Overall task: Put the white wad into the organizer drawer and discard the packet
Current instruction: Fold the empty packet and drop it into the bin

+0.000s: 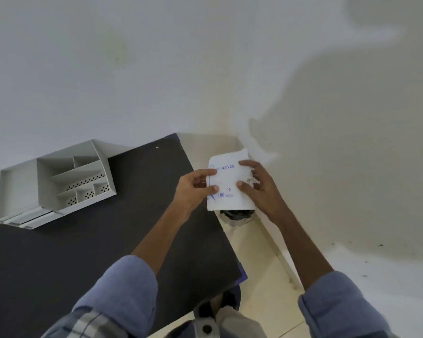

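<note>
Blue sleeves point(122, 286) reach forward. The grey organizer point(54, 184) sits well left of the fingers. The left hand point(195, 189) and right hand point(259, 186) pinch the white packet point(227, 181) between them, above a bin point(236, 215).

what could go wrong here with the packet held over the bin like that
Both hands, left and right, pinch the glove packet by its side edges above the black-lined bin. If gloves remain inside, they could drop into the bin. The bin sits in the narrow gap between the dark table and the wall, so a loose release may miss it. The organizer is far to the left, a long reach.
</note>
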